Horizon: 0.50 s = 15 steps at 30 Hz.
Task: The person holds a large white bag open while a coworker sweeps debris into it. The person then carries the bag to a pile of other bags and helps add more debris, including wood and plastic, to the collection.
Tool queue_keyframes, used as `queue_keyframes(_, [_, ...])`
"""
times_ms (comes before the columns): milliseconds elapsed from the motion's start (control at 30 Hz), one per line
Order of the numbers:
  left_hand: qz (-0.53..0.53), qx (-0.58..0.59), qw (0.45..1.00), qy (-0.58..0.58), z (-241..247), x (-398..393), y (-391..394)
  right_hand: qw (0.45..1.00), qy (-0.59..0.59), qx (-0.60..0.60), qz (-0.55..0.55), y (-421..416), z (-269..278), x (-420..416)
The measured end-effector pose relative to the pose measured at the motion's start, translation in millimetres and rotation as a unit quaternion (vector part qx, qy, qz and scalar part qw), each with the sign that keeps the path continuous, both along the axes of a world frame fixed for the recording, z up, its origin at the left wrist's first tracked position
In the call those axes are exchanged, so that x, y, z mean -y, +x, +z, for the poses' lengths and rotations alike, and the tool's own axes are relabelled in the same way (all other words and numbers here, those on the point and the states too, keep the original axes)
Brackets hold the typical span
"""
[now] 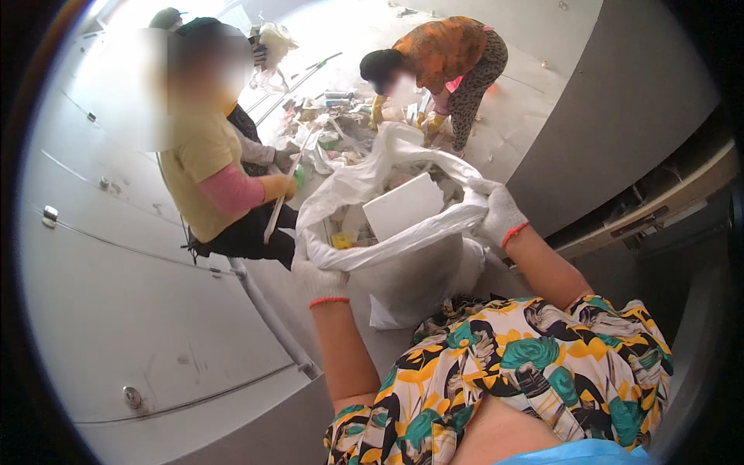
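Observation:
A large white woven sack (pixel 407 273), its mouth spread wide, stands before me full of rubbish. My left hand (pixel 319 276), in a white knit glove with an orange cuff, grips the near left part of its rim. On the right part of the rim, my right hand (pixel 497 209) holds on in a matching glove. A white rectangular foam or board piece (pixel 405 207) lies tilted on top inside the sack. Beside it a small yellow item (pixel 342 240) shows among mixed waste. My fingers are partly hidden by the folded rim.
Beyond the sack, a heap of mixed rubbish (pixel 325 119) covers the floor. A person (pixel 447 58) in yellow gloves bends over it. To the left, a person (pixel 200 174) holds a pale strip (pixel 285 197); others stand behind. Grey panels (pixel 157 325) line the left; a ledge (pixel 651 215) runs along the right.

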<state>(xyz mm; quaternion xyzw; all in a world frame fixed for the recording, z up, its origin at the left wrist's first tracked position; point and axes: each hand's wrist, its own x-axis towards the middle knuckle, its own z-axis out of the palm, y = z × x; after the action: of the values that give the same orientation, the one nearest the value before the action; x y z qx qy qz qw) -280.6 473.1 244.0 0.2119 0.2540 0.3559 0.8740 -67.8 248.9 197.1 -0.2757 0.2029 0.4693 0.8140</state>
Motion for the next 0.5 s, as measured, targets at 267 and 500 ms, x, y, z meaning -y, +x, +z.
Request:
queue_keyframes(267, [0.054, 0.040, 0.994, -0.082, 2.2, -24.9, 61.5, 1.000, -0.005, -0.001, -0.022, 19.1, -39.0, -16.3])
queue_keyframes(500, [-0.001, 0.042, 0.999, -0.012, -36.2, -32.1, 16.4, 0.992, -0.018, 0.113, 0.057, 72.5, -21.8, -76.0])
